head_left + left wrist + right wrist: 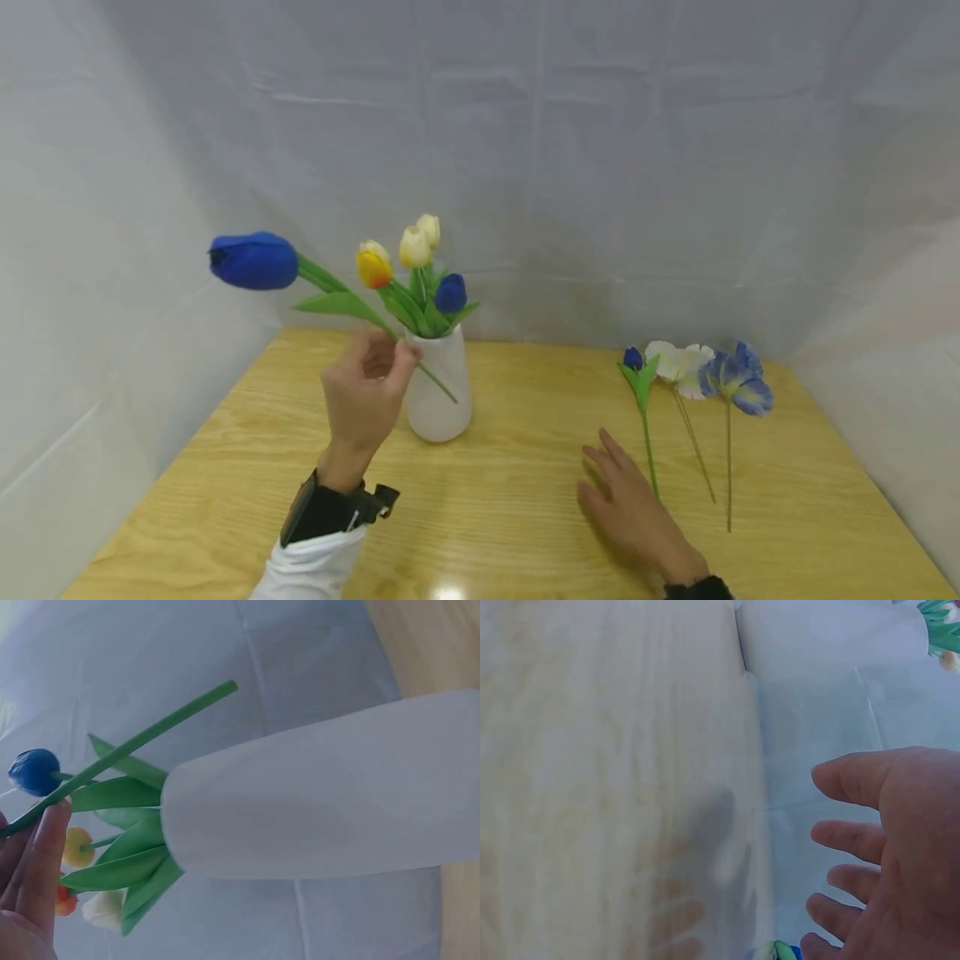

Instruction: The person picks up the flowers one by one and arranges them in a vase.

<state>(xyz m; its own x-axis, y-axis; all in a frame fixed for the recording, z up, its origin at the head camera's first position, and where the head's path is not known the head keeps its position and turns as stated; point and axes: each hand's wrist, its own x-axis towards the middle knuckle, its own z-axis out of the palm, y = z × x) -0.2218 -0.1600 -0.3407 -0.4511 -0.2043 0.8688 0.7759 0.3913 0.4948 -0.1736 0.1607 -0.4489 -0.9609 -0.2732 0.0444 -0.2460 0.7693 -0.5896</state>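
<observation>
Pale sheeting hangs behind and to both sides of a wood-grained worktop. Left of centre in the frame, the fingers of the left hand pinch a blue tulip by its green stem, holding it up just beside a white vase with other tulips in it. It looks artificial and should handle as light, its stem fairly stiff and its bloom softer; the bare lower stem seems the best hold, sparing petals and leaf. Its long axis slants across the frame: bloom toward the upper left, free end down to the right, overlapping the vase in the head view. At lower right, the right hand holds nothing, fingers loosely spread, near a lying flower with a blue bud.
</observation>
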